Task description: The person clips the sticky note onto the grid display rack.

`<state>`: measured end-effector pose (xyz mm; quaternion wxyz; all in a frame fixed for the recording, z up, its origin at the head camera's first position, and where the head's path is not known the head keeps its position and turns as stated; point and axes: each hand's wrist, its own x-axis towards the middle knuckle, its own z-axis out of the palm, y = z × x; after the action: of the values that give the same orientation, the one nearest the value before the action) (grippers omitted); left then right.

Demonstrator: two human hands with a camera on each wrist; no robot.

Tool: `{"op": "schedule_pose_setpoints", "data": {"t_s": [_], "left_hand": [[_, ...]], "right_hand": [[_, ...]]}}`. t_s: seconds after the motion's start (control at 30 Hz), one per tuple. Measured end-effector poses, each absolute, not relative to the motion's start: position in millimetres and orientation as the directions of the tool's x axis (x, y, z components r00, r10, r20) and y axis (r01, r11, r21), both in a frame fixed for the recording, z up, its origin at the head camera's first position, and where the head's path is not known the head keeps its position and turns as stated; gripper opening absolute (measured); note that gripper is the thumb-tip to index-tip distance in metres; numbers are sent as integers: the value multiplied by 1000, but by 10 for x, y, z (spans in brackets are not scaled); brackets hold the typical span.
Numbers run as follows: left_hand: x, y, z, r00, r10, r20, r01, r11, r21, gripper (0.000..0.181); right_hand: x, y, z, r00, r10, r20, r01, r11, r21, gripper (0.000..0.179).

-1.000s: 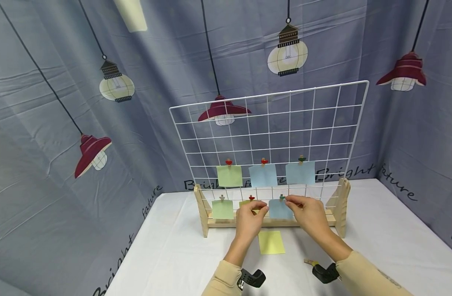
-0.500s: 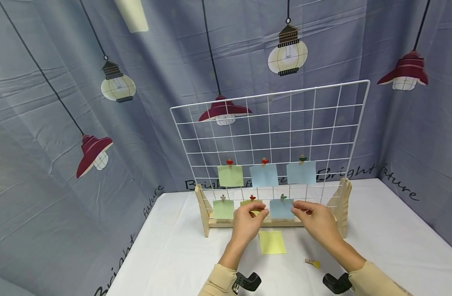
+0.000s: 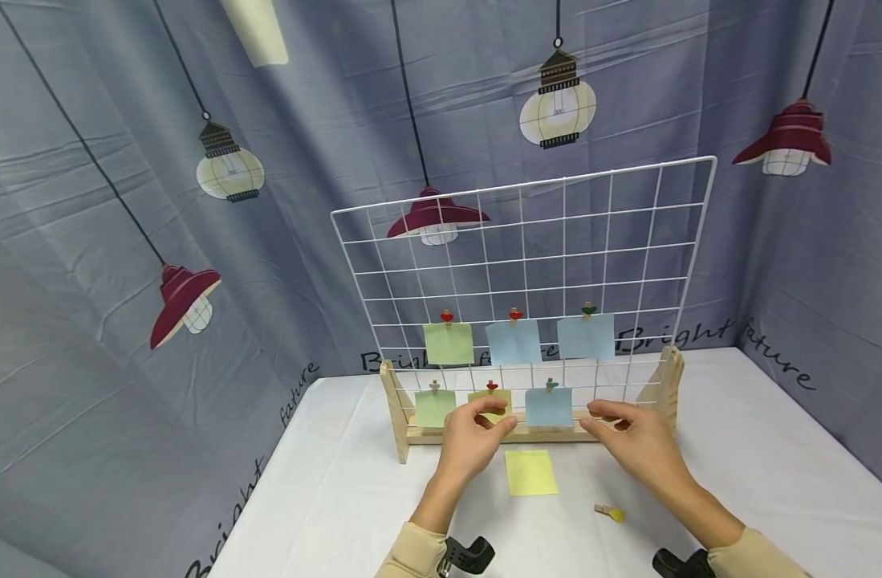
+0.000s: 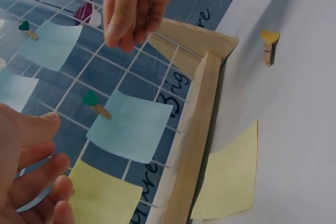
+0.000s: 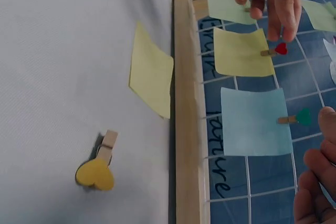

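Note:
A blue sticky note [image 3: 549, 408] hangs in the lower row of the white wire grid [image 3: 525, 261], clipped by a mini clothespin with a green heart [image 5: 294, 118]. Just left of it my left hand [image 3: 469, 441] hovers before the lower yellow note [image 5: 241, 53], thumb and fingers apart and holding nothing. To the right of the blue note, my right hand [image 3: 643, 445] hangs with loosely bent fingers, also holding nothing. On the white table lie a loose yellow sticky note [image 3: 530, 474] and a clothespin with a yellow heart [image 3: 610, 513].
The grid stands in a wooden base [image 3: 545, 434] with two upright side pieces. A green note [image 3: 435, 409] hangs at lower left. Above are a green note [image 3: 449, 343] and two blue notes [image 3: 586, 337], all clipped. Behind hangs a patterned grey-blue curtain [image 3: 289, 241].
Both hands have drawn away from the lower blue note, the right one further right and the left one slightly left. The right fingers have let go of the green-heart clothespin.

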<state>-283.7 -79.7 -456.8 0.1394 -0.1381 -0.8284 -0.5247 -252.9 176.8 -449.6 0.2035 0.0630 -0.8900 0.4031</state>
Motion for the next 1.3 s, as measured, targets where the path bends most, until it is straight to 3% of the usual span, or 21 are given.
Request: {"op": "schedule_pose_setpoints", "data": {"t_s": [0.5, 1.07, 1.3], "left_hand": [[-2783, -1005, -4564, -937, 110, 330, 344, 445, 827, 34], [-2799, -1158, -4631, -925, 98, 368, 369, 470, 802, 35], [-2824, -1156, -4752, -942, 91, 324, 327, 472, 818, 33]], "right_hand": [[-2352, 2056, -4560, -930, 140, 339, -157, 683, -713, 46], [-2244, 2278, -4629, -914, 195, 356, -120, 708, -696, 31], [-2245, 2295, -4681, -909, 191, 371, -133, 711, -691, 29]]}}
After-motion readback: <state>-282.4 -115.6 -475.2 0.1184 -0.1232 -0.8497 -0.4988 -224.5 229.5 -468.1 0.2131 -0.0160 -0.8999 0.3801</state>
